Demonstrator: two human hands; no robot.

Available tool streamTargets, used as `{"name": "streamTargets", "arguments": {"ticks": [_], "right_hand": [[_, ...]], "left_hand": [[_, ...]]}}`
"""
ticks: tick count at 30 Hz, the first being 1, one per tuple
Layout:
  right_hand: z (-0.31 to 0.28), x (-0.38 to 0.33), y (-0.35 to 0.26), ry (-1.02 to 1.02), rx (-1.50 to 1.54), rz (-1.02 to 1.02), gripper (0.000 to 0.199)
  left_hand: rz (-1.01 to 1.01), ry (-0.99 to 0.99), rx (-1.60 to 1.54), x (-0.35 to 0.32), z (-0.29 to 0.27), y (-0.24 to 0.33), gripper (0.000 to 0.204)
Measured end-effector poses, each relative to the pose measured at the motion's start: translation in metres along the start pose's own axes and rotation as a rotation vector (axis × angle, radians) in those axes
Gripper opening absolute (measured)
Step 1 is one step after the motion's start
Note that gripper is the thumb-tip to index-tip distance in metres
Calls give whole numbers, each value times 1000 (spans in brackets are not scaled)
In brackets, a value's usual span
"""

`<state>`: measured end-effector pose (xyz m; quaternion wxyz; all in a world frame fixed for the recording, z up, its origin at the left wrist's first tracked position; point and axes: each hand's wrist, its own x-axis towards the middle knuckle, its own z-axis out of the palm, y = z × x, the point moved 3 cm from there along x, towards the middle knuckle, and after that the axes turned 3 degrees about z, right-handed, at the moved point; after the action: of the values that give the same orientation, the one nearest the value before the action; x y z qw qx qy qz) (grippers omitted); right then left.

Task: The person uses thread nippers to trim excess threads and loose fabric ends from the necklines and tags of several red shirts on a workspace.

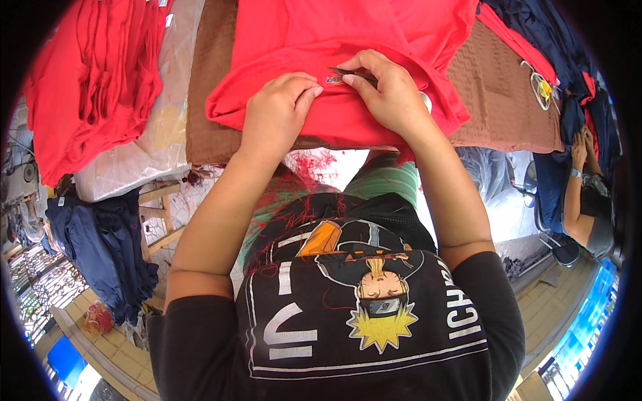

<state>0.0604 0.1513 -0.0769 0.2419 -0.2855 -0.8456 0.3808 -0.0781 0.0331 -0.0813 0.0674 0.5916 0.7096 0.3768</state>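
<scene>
A red garment [294, 33] lies spread in front of me, its edge folded back toward me. On the folded band sits a small sewn label [334, 79] in blue and yellow. My left hand [274, 110] pinches the red cloth just left of the label. In my right hand [394, 93] is a small dark pointed tool that looks like thread snips [344, 71], gripped between thumb and fingers. Its tip lies at the label's upper right edge; the rest is hidden by the hand. Red thread scraps [307, 167] cling to my lap and shirt.
A brown textured cloth [508, 87] covers the work surface. Red garments [93, 80] are piled at the left, above dark blue clothes [103, 234]. Dark clothing [528, 40] and a looped cord [540, 90] lie at the right, where another person's arm [576, 194] shows.
</scene>
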Motion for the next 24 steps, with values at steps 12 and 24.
{"name": "streamTargets", "arguments": {"ticks": [12, 24], "right_hand": [[-3, -5, 0, -119, 157, -80, 15], [-45, -4, -21, 176, -105, -196, 17]], "left_hand": [[-361, -131, -538, 11, -2, -17, 22], [510, -268, -380, 20, -154, 86, 57]]}}
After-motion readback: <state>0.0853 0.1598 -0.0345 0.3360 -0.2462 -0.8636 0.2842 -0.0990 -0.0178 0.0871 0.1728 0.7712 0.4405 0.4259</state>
